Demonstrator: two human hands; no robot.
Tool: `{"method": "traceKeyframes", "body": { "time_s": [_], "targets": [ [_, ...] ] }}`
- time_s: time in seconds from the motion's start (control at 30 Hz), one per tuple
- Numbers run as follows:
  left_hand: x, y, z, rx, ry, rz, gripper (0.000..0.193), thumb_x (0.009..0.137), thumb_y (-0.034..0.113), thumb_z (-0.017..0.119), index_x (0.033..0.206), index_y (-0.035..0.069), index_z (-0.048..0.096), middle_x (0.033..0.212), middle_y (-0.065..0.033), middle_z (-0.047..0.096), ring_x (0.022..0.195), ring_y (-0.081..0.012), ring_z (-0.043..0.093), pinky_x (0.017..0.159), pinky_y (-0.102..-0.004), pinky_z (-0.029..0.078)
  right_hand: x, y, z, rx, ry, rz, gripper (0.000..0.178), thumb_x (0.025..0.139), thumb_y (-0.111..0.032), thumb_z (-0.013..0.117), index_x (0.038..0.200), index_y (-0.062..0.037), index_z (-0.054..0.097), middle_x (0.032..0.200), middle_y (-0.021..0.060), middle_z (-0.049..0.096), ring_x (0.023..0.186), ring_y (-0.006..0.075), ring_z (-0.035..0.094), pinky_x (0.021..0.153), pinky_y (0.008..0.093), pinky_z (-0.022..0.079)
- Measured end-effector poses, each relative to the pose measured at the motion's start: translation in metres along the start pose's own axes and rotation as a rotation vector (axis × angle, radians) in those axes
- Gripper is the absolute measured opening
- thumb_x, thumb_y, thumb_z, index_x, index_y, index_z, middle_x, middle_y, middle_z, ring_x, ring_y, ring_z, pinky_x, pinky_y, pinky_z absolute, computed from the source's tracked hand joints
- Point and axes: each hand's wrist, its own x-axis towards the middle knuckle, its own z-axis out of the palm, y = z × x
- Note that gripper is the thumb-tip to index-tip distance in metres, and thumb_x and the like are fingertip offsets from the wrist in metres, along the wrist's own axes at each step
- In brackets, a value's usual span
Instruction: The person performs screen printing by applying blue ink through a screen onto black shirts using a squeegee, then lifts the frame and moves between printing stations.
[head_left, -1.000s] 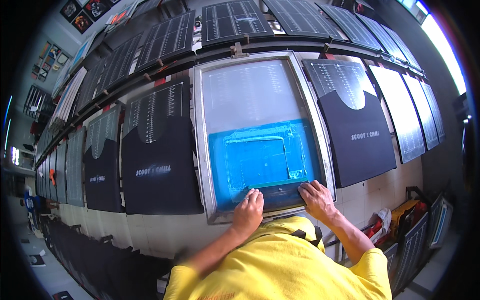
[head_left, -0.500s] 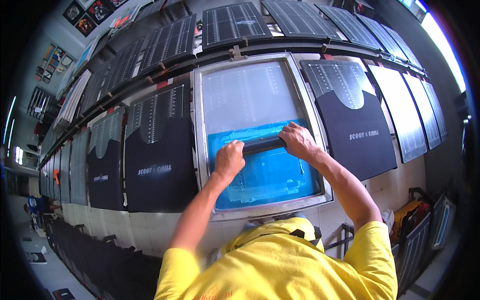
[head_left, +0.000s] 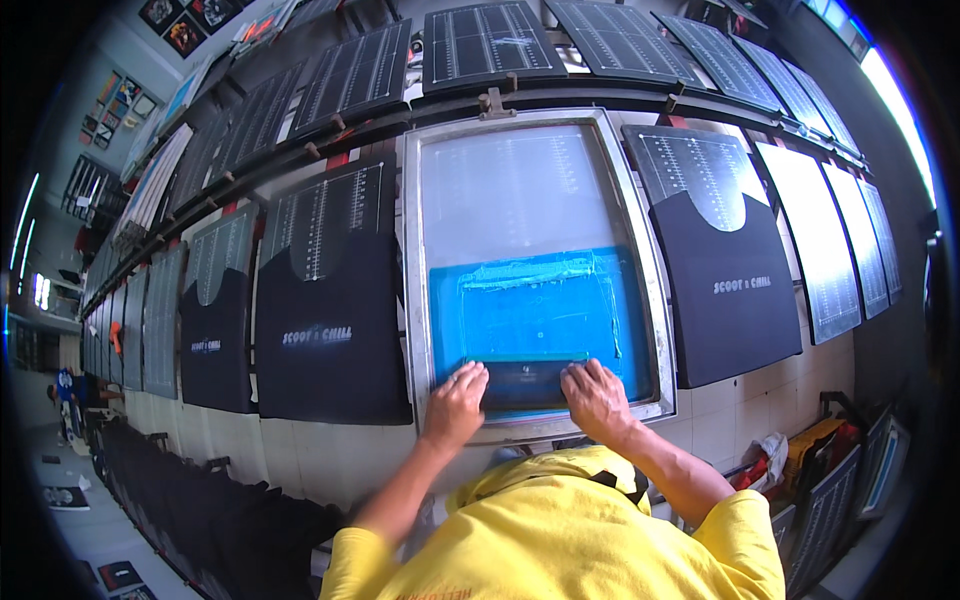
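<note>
A printing screen with a metal frame [head_left: 414, 230] lies in front of me, its mesh pale in the far part and blue in the near part. My left hand [head_left: 457, 403] grips the left end of a dark squeegee [head_left: 525, 388], and my right hand [head_left: 598, 397] grips its right end. The squeegee lies across the near end of the blue area, its far edge showing teal. Farther up the mesh, a thick light-blue ridge of ink [head_left: 530, 272] runs crosswise. A thin ink streak trails down the right side. Whatever lies beneath the screen's near part is hidden.
Black shirts with pale lettering lie on boards to the right [head_left: 725, 310] and left [head_left: 325, 365] of the screen. A metal clamp [head_left: 494, 103] sits at its far edge. Another row of boards [head_left: 490, 45] stands behind. Dark cloth [head_left: 200, 500] hangs at lower left.
Both hands have drawn the squeegee toward me, from mid-screen to its near end. The ink ridge and blue mesh it covered now show. The view has shifted slightly.
</note>
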Motion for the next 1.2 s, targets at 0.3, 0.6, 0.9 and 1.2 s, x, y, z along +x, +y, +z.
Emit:
{"method": "traceKeyframes", "body": {
  "time_s": [0.3, 0.6, 0.9, 1.2],
  "targets": [
    [0.118, -0.047, -0.005, -0.037, -0.003, -0.004, 0.029, 0.072, -0.008, 0.058, 0.097, 0.0, 0.07, 0.101, -0.0175, 0.07, 0.093, -0.0349, 0.068, 0.082, -0.042, 0.056, 0.103, 0.062, -0.002, -0.053, 0.004, 0.068, 0.01, 0.078, 0.001, 0.059, 0.086, -0.0033, 0.063, 0.086, 0.0116, 0.064, 0.091, 0.0305, 0.06, 0.074, 0.041, 0.055],
    [0.079, 0.007, -0.014, -0.028, 0.042, 0.021, 0.021, 0.079, -0.004, 0.054, 0.097, -0.001, 0.065, 0.094, -0.0186, 0.066, 0.091, -0.0358, 0.065, 0.081, -0.0434, 0.054, 0.053, 0.063, -0.027, 0.019, -0.007, 0.012, 0.021, 0.072, -0.001, 0.07, 0.092, -0.0018, 0.065, 0.088, 0.0096, 0.064, 0.087, 0.0282, 0.059, 0.08, 0.0375, 0.052],
    [0.004, 0.068, 0.031, 0.063, 0.048, 0.002, 0.027, 0.08, -0.003, 0.059, 0.107, -0.005, 0.066, 0.111, -0.0184, 0.068, 0.109, -0.0311, 0.066, 0.089, -0.0352, 0.056, -0.033, 0.058, -0.018, -0.034, -0.014, -0.063, 0.032, 0.072, 0.001, 0.065, 0.104, 0.0004, 0.066, 0.105, 0.0105, 0.066, 0.096, 0.0262, 0.059, 0.085, 0.0369, 0.052],
    [0.105, 0.005, 0.024, 0.045, 0.11, -0.04, 0.014, 0.081, -0.003, 0.055, 0.092, -0.004, 0.063, 0.101, -0.02, 0.068, 0.097, -0.034, 0.067, 0.082, -0.0399, 0.057, 0.089, 0.114, -0.006, -0.043, 0.04, -0.113, 0.012, 0.076, 0.0, 0.063, 0.088, -0.003, 0.065, 0.088, 0.0085, 0.065, 0.087, 0.0265, 0.059, 0.079, 0.0374, 0.052]
  ]
}}
